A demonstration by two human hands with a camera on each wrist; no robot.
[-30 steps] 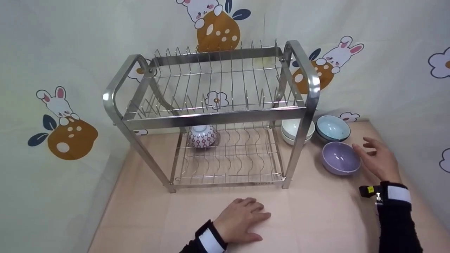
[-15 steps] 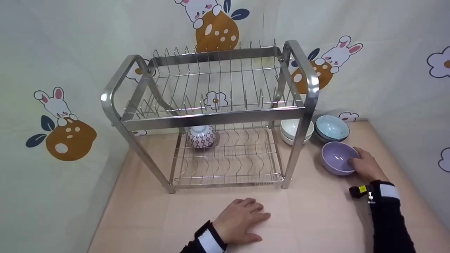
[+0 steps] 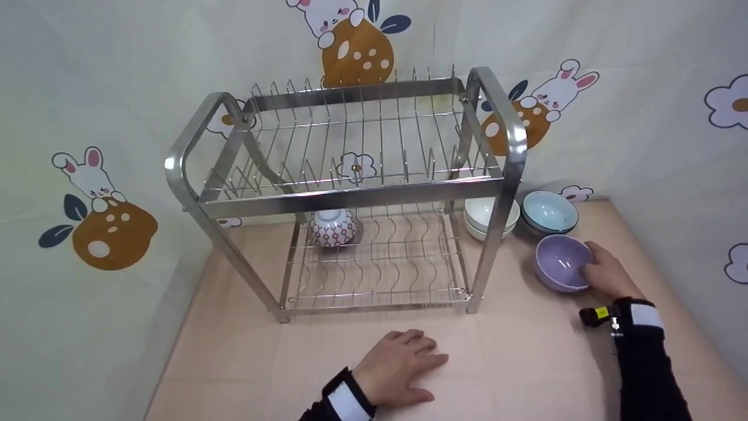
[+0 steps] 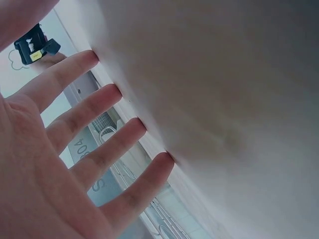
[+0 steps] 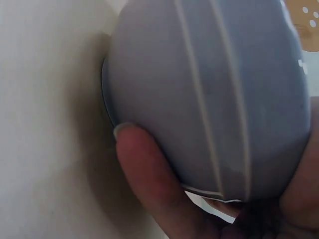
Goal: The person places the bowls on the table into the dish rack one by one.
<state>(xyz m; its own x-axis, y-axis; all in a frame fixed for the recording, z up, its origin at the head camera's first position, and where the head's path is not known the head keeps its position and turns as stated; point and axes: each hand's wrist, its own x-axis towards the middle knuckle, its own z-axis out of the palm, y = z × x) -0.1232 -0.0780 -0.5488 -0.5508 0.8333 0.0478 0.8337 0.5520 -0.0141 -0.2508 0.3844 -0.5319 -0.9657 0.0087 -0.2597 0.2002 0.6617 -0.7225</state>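
At the right of the head view my right hand (image 3: 610, 275) grips the right rim of a purple bowl (image 3: 562, 262), thumb over the inside. The bowl stands upright on the table. In the right wrist view a finger (image 5: 149, 172) lies along the ribbed outer wall of the purple bowl (image 5: 199, 99), low near its foot. My left hand (image 3: 397, 368) rests on the table before the rack, fingers spread and holding nothing. Its fingertips (image 4: 162, 162) touch the tabletop in the left wrist view.
A two-tier steel dish rack (image 3: 350, 196) stands in the middle. On its lower tier a red-patterned bowl (image 3: 333, 227) sits upside down at the left. Stacked white bowls (image 3: 482, 215) and light blue bowls (image 3: 549, 210) stand right of the rack, behind the purple bowl.
My right hand has moved left from beside the purple bowl and taken hold of its rim. The left hand stays in place.
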